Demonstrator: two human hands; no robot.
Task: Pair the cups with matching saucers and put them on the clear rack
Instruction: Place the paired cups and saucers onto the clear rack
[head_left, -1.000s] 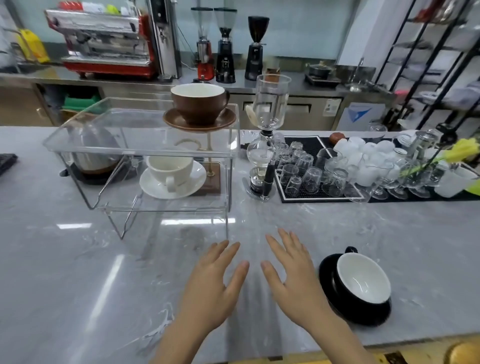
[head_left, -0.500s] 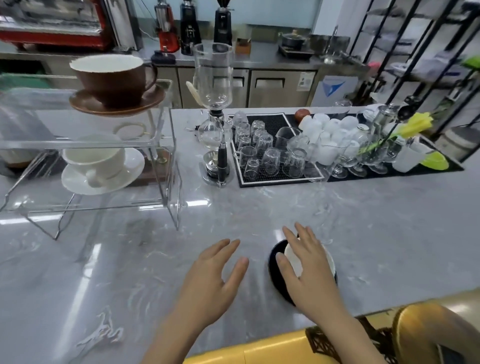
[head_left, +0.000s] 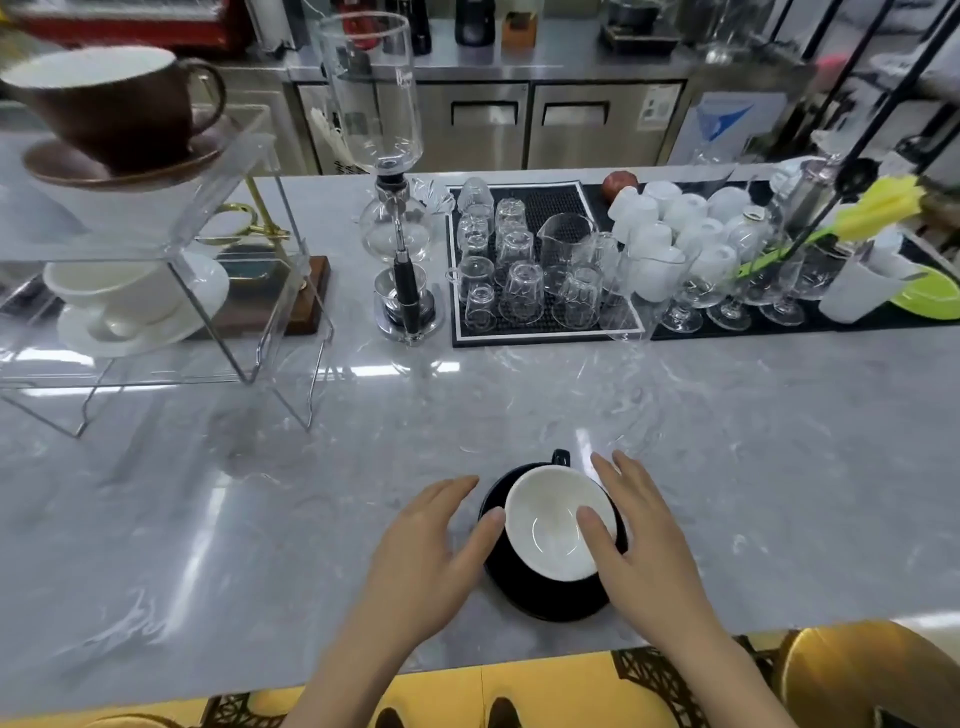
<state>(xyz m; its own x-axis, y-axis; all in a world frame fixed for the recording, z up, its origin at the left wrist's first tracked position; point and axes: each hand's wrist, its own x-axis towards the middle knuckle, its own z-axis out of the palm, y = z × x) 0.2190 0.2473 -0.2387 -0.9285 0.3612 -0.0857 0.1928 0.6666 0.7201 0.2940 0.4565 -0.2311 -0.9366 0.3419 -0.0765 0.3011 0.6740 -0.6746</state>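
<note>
Left hand (head_left: 415, 566) newly beside black cup (head_left: 558, 525)

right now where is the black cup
In the head view, the black cup sits on its black saucer at the counter's near edge, between both hands.

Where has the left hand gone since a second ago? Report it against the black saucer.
Yes: the left hand moved right, now reaching the black saucer's left edge.

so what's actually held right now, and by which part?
Nothing lifted. Both hands flank the black cup on its black saucer: right hand thumb over the rim, left hand at the saucer's edge. Firm grip cannot be told.
</note>
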